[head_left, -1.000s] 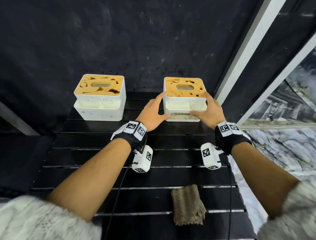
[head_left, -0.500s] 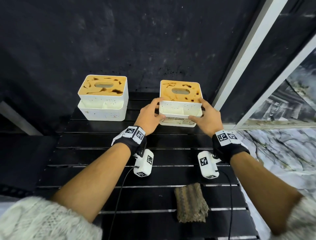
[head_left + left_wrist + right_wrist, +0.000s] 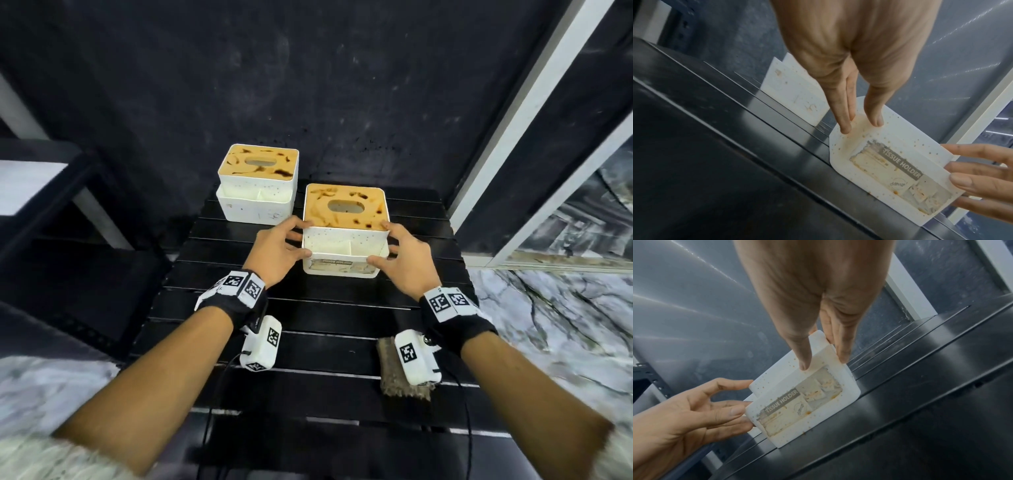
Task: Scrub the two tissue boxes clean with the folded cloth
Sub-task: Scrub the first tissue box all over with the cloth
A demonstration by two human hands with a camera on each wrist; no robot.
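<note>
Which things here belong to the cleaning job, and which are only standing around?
Job:
near tissue box, held by left hand and right hand
far tissue box
folded cloth

Not job:
black slatted table
shelf

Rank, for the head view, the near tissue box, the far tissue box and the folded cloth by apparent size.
1. Near tissue box, though nearness to the camera inflates it.
2. Far tissue box, probably a match in true size.
3. Folded cloth, partly hidden by the wrist camera.

folded cloth (image 3: 394,380) half hidden behind right wrist camera (image 3: 416,356), sleeves cropped
</note>
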